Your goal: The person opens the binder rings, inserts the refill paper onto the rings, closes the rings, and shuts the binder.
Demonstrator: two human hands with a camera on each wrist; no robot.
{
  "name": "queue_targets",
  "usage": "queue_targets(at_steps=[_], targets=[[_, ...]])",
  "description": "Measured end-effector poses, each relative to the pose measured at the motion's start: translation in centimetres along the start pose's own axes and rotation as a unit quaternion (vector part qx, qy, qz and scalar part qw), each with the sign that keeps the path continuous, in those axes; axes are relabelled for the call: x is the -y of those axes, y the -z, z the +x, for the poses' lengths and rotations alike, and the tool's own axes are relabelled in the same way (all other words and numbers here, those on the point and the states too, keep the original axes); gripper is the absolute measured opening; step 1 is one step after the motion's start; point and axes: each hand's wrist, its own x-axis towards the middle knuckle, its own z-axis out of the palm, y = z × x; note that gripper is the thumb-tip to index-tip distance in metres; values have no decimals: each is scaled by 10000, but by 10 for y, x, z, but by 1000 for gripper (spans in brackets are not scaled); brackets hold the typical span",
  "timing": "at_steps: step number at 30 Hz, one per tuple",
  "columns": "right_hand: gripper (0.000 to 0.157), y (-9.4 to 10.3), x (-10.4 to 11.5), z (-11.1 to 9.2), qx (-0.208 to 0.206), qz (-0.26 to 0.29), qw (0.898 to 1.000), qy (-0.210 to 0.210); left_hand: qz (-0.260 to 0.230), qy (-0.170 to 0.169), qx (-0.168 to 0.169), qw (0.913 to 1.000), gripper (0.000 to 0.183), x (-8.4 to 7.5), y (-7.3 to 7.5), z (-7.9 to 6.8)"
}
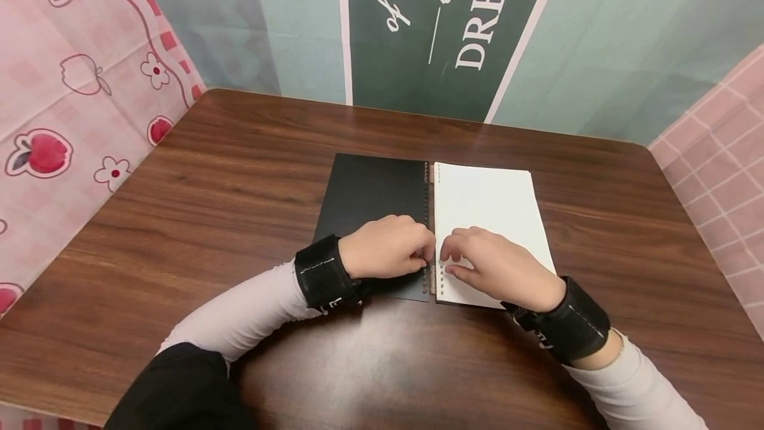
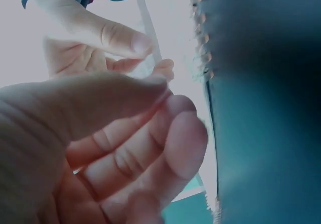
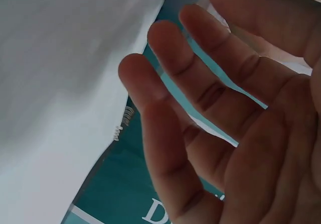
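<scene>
An open notebook lies on the table, its black cover [image 1: 382, 184] to the left and its white pages [image 1: 486, 198] to the right. Small coil rings [image 1: 432, 279] run along the spine between them; the left wrist view shows several rings [image 2: 200, 38] close up. Over the lower black side, my left hand [image 1: 388, 247] has loosely bent fingers close to the spine, with nothing visible between thumb and fingertips. My right hand [image 1: 501, 267] is over the white pages, fingers loosely curved by the punched edge. Whether either hand touches the paper is hard to tell.
The brown wooden table [image 1: 179, 217] extends around the notebook on all sides. A green and teal backdrop [image 1: 418, 32] with white lettering hangs behind it. Pink patterned cloth [image 1: 77, 85] borders the left side, and a pink tile pattern [image 1: 722, 151] the right.
</scene>
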Motion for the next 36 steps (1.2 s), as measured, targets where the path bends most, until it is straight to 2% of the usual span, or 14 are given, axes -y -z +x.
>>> queue_targets(at_steps=[8, 12, 17, 22, 30, 36], targets=[[16, -10, -1, 2, 80, -137, 9997, -194, -50, 149, -71, 9999, 21, 1, -10, 2], [16, -12, -1, 5, 6, -226, 9997, -134, -19, 235, -105, 9997, 23, 1, -13, 2], [20, -16, 0, 8, -104, -272, 9996, -30, -21, 175, -188, 9997, 24, 7, -20, 7], [22, -19, 0, 10, -163, -374, 9992, -4, -61, 134, -242, 9996, 25, 8, -20, 8], [20, -22, -1, 11, -155, -500, 9986, -7, -32, 251, -153, 9996, 21, 6, -18, 8], [19, -23, -1, 13, -113, -430, 9990, -18, -169, 196, -179, 9995, 19, 10, -20, 9]])
